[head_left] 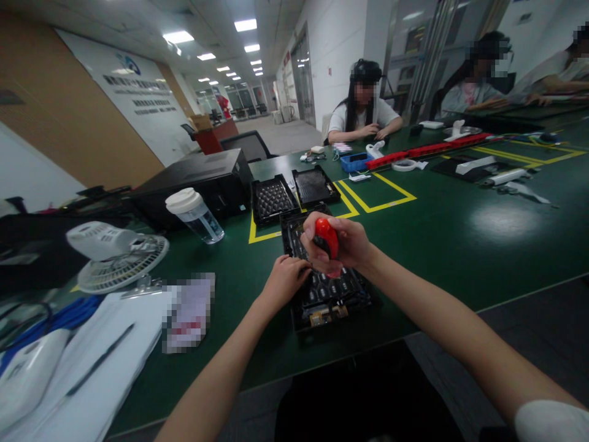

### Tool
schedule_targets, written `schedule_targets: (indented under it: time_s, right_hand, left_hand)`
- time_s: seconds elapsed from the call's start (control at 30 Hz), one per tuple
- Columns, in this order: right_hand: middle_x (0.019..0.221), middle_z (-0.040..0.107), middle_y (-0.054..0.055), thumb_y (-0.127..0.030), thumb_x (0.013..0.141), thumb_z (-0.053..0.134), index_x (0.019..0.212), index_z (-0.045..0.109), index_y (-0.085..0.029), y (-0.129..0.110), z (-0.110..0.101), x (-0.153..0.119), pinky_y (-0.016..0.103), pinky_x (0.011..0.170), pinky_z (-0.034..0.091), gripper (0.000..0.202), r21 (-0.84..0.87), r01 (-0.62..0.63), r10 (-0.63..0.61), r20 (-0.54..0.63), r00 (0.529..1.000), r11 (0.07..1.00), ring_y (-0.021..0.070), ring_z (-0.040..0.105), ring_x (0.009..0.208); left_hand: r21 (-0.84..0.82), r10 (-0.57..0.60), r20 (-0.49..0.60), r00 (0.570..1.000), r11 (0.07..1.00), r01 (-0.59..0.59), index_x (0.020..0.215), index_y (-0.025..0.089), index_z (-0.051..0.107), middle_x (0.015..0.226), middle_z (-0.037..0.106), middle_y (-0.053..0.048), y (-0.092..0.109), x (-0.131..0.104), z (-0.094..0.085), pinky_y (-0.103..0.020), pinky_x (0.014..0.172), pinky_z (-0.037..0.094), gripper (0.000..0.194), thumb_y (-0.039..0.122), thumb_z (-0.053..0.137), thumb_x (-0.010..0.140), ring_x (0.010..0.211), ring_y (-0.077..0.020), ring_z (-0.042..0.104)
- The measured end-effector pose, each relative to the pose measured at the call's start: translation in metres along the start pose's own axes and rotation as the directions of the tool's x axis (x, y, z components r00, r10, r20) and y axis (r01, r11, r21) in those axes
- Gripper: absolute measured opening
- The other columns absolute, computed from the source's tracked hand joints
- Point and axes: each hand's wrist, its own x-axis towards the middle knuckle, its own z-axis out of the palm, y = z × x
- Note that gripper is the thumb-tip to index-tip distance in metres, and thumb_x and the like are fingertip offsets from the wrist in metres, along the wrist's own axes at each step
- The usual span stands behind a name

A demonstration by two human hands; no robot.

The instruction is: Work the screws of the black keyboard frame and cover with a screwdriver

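Observation:
My right hand point(343, 242) is wrapped round the red and black handle of a screwdriver point(327, 233), held above a black plastic case point(301, 316). The screwdriver's shaft and tip are hardly visible behind my fingers. On the left side of the case, my left hand point(286, 279) has its fingers curled over the edge, close below the right hand. Rows of dark rounded shapes fill the case, and a brownish board shows at its near end. Part of the case's middle is hidden by both hands.
Two similar black trays point(275, 199) point(315, 186) lie behind. A lidded water bottle point(197, 215), a black computer box point(197, 181), a white fan point(119, 258) and papers point(115, 362) stand left. A blue bin point(355, 162) and red strip point(427, 150) lie farther right; people sit beyond.

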Motion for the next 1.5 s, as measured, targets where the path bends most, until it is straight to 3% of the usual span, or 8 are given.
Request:
schedule_targets:
  time_s: [0.4,0.87,1.5]
  right_hand:
    - [0.065,0.053,-0.003,-0.038,0.089,0.034,0.097,0.051,-0.017,0.005,0.006,-0.002,0.015,0.032,0.036,0.028,-0.034,0.015,-0.016,-0.027,1.000,0.999,0.0047,0.044,0.036]
    - [0.063,0.053,-0.004,-0.038,0.090,0.036,0.097,0.052,-0.019,0.005,0.014,-0.005,0.015,0.032,0.036,0.026,-0.146,0.038,-0.062,-0.167,0.984,0.989,0.0041,0.043,0.034]
    - [0.065,0.052,-0.003,-0.031,0.091,0.041,0.097,0.054,-0.016,0.008,0.037,-0.012,0.015,0.032,0.031,0.021,-0.350,0.123,-0.247,-0.336,0.909,0.929,0.0037,0.042,0.035]
  left_hand:
    - [-0.034,-0.029,-0.010,1.000,0.999,0.029,0.086,0.018,0.064,0.085,0.068,-0.005,0.003,0.000,-0.003,-0.036,0.089,0.043,0.011,0.020,0.054,0.084,0.086,-0.0191,0.061]
    - [-0.005,-0.015,-0.007,1.000,1.000,0.015,0.092,0.020,0.065,0.087,0.069,-0.004,0.003,-0.001,-0.001,-0.037,0.092,0.041,0.014,0.021,0.054,0.085,0.087,-0.0190,0.061]
    - [0.016,-0.007,-0.026,1.000,1.000,0.007,0.090,0.020,0.066,0.087,0.068,-0.005,0.002,0.000,0.001,-0.038,0.090,0.043,0.016,0.020,0.052,0.084,0.084,-0.0197,0.062]
